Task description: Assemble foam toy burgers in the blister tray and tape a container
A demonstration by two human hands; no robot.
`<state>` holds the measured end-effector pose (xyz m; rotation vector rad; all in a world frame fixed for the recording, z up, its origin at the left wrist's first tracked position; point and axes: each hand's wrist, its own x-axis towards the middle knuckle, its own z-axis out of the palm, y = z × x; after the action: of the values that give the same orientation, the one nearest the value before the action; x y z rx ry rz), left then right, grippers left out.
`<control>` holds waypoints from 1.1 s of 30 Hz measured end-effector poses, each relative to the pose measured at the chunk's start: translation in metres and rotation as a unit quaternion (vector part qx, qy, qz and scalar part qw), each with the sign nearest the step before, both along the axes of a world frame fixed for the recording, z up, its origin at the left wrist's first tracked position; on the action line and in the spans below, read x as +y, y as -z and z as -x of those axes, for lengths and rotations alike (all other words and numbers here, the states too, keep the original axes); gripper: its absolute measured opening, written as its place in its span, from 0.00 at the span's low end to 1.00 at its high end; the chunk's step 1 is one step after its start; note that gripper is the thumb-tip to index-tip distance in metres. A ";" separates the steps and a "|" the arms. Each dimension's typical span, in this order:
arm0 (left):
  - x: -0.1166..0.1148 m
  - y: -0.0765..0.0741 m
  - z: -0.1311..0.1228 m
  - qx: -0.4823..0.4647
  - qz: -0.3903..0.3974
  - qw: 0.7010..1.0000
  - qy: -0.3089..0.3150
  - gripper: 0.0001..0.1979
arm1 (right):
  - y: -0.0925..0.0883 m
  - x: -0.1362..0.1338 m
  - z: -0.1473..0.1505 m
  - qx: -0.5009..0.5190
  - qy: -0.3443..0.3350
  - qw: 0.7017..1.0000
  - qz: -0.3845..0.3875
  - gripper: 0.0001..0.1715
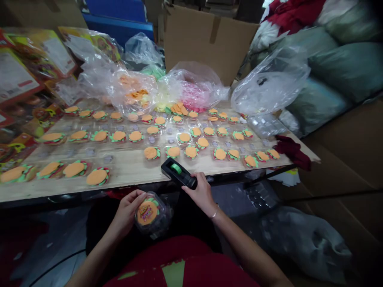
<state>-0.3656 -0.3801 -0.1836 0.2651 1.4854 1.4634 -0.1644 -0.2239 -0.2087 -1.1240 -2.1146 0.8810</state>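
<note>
Below the table's front edge, my left hand (128, 208) grips the side of a clear plastic box (164, 215). Inside the box lies a toy burger with an orange bun (147, 212) and green frills, and a small colourful print shows over the bun. My right hand (203, 194) is closed round the near end of a black tape dispenser (186, 179), its far end over the table's edge. A roll of green tape (176, 168) sits in the dispenser. The nearest boxed burgers to the dispenser, such as this one (172, 152), rest on the table just behind it.
Rows of boxed toy burgers (99, 136) cover the wooden table (128, 161). Clear bags of orange pieces (139, 95) and pink pieces (194, 93) stand behind them. Printed packages (18, 75) are stacked at left, and a carton (206, 44) stands at the back. Dark red cloth (291, 151) hangs at right.
</note>
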 end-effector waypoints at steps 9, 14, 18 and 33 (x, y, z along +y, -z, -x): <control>0.047 -0.006 -0.004 0.234 -0.147 0.951 0.139 0.13 | -0.033 0.032 -0.001 -0.059 -0.058 0.997 0.006 0.16; 0.079 0.002 0.006 0.232 -0.136 0.952 0.148 0.15 | -0.037 0.037 0.015 -0.073 -0.080 0.987 0.118 0.11; 0.082 0.004 0.005 0.200 -0.113 0.965 0.125 0.15 | -0.025 0.038 0.007 0.108 -0.071 0.929 0.347 0.15; 0.088 -0.006 0.001 0.157 -0.092 0.981 0.064 0.15 | 0.039 0.027 -0.021 0.094 -0.054 0.975 0.195 0.14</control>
<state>-0.3669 -0.2919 -0.1778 0.7200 1.5472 1.5037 -0.1430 -0.1968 -0.2477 -1.0680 -1.9080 1.4426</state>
